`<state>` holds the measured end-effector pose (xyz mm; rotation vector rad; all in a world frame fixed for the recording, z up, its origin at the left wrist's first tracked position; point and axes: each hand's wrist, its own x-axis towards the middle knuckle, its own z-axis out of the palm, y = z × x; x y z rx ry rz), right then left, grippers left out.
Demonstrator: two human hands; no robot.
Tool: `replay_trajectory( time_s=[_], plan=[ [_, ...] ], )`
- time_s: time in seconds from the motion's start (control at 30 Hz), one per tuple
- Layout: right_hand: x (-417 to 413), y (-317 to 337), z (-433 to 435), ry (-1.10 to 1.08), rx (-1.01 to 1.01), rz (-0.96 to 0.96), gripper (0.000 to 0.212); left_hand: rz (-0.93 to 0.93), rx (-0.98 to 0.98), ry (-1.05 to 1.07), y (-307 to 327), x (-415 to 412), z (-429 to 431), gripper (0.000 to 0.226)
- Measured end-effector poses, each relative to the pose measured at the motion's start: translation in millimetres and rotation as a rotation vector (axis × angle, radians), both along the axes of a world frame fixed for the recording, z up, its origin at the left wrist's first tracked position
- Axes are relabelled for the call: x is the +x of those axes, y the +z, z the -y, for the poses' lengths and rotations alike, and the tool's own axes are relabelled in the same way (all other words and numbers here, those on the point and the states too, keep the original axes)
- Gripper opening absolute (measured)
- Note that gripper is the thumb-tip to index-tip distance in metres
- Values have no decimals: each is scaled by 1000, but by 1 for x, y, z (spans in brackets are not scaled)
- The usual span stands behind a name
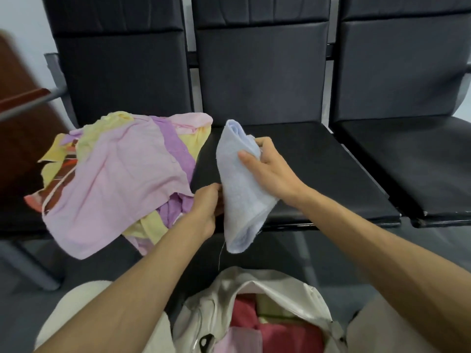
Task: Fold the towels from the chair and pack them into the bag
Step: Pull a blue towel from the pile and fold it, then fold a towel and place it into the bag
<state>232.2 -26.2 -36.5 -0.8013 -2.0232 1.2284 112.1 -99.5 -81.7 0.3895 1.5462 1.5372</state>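
A light blue towel (238, 189), folded into a narrow strip, hangs in the air over the front edge of the middle black seat (318, 161). My right hand (265, 166) grips its upper part, thumb across the front. My left hand (207, 205) pinches its left edge lower down. A loose heap of pink, purple and yellow towels (117, 174) lies on the left seat. Below, between my knees, the white bag (254, 296) stands open with red, pink and pale yellow folded towels inside.
Three black padded chairs stand in a row; the right seat (413, 159) is bare. A brown wooden piece of furniture (23, 118) sits at the far left. Grey floor shows under the chairs.
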Motion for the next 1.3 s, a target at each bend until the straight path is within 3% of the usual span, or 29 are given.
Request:
replay_trajectory(
  time_s=[0.1,0.2,0.27,0.37,0.47,0.57,0.63,0.7,0.77,0.87,0.97,1.1,1.2,1.3],
  plan=[
    [6,3,14,-20,-123,-96,35,273,134,31,-9,20,30,23],
    [21,-7,29,-59,-243,-126,26,614,172,-69,-36,39,61,28],
    [37,-27,40,-102,-255,-52,24,668,145,-144,-58,47,80,27],
    [64,-62,50,-157,-219,154,25,475,-44,-212,-87,54,99,26],
    [92,-103,53,-75,-333,481,27,54,-339,-201,-114,61,111,25],
    [111,-151,63,82,-507,796,32,-211,-497,-476,-132,76,120,17],
    [117,-180,73,148,-505,995,34,-289,-623,-670,-143,86,122,22],
    [120,-209,81,143,-515,1079,37,-244,-688,-769,-156,94,123,21],
    [121,-231,92,119,-597,1025,28,-251,-759,-751,-179,96,120,24],
    [126,-258,107,43,-818,842,18,-424,-876,-603,-215,93,120,34],
    [130,-287,113,-105,-960,757,13,-477,-848,-754,-245,90,120,49],
    [137,-318,102,-320,-735,746,32,-540,-749,-694,-273,88,109,59],
    [141,-319,86,-412,-571,702,46,-429,-607,-639,-278,91,97,45],
    [143,-322,71,-464,-533,629,54,-406,-553,-503,-288,93,77,42]
  ],
)
